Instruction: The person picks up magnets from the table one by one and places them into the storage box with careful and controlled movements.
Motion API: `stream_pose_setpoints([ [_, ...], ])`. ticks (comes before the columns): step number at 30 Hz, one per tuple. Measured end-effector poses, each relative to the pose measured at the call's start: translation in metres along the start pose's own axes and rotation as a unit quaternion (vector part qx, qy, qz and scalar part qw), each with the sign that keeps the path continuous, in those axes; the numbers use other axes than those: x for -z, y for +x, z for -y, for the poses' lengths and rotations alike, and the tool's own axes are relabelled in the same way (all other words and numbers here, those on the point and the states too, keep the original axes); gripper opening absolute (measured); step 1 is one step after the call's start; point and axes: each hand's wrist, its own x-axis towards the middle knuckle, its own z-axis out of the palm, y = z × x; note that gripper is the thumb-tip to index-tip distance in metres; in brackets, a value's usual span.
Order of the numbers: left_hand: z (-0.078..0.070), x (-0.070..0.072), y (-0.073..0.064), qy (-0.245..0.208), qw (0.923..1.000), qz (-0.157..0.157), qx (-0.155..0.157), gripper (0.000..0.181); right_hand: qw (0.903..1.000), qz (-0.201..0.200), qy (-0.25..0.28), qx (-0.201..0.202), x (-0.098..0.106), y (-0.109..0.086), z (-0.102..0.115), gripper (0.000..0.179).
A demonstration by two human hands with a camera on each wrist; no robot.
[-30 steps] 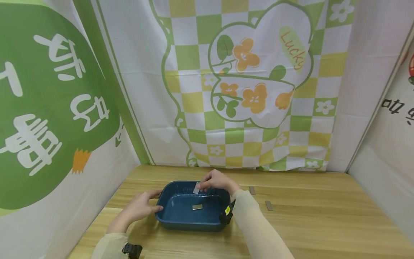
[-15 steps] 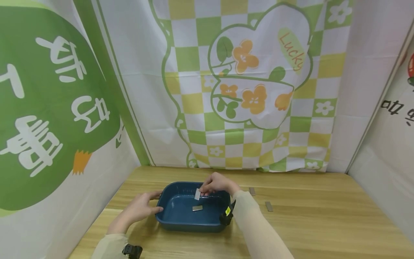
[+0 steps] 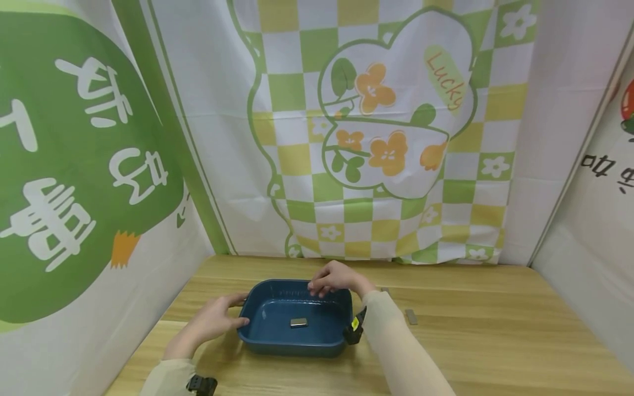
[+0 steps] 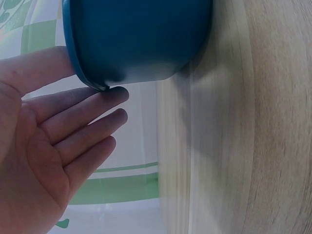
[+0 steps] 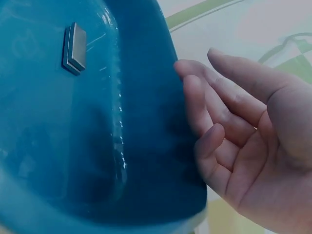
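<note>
A dark blue rectangular dish [image 3: 292, 350] stands on the wooden table. My left hand [image 3: 215, 319] holds its left end, thumb over the rim and the other fingers outside; in the left wrist view those fingers reach out nearly straight. My right hand [image 3: 334, 278] hovers over the dish's back right rim with loosely bent fingers, nothing in them. Inside the dish lie two flat silvery rectangular blocks [image 5: 75, 48], one stacked on the other and slightly offset. From the head view the stack [image 3: 299, 323] appears as one small bar near the middle of the dish floor.
To the right of the dish, another flat grey block [image 3: 412, 317] lies on the table [image 3: 495, 341]. Behind the right wrist a further grey block [image 3: 384, 290] is partly hidden. A patterned cloth [image 3: 386, 220] hangs at the table's back edge.
The block pinched in my right hand has been let go and now rests on the one in the dish. My right hand has shifted slightly right; the left hand stays put.
</note>
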Motion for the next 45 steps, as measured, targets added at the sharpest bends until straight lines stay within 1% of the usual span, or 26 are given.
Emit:
stream_pose_setpoints([
  [7, 0.001, 0.000, 0.000, -0.004, 1.0000, 0.002, 0.000, 0.061, 0.9996, -0.001, -0.027, 0.003, 0.007, -0.008, 0.002, 0.022],
  [12, 0.001, 0.000, 0.001, -0.003, 1.0000, 0.002, -0.003, 0.061, 0.9996, -0.002, -0.029, -0.002, 0.011, -0.013, 0.000, 0.024],
  [17, 0.002, 0.000, 0.001, -0.005, 1.0000, 0.005, 0.000, 0.061, 0.9995, -0.003, -0.031, -0.004, 0.014, -0.018, -0.003, 0.027],
  [23, 0.002, 0.000, 0.001, -0.005, 1.0000, 0.007, 0.001, 0.061, 0.9987, -0.003, -0.048, 0.015, 0.019, -0.023, -0.006, 0.028],
  [31, 0.003, 0.000, 0.002, -0.004, 0.9999, 0.009, 0.004, 0.062, 0.9970, -0.020, -0.067, 0.035, 0.027, -0.031, -0.012, 0.028],
  [35, 0.004, -0.001, 0.003, -0.008, 0.9999, 0.009, 0.008, 0.061, 0.9964, -0.023, -0.074, 0.035, 0.031, -0.036, -0.015, 0.028],
  [41, 0.004, -0.001, 0.003, -0.008, 0.9999, 0.007, 0.006, 0.061, 0.9965, -0.029, -0.075, 0.020, 0.036, -0.045, -0.019, 0.029],
  [45, 0.003, -0.002, 0.002, -0.008, 0.9999, 0.009, 0.009, 0.061, 0.9962, -0.029, -0.078, 0.023, 0.039, -0.051, -0.023, 0.032],
])
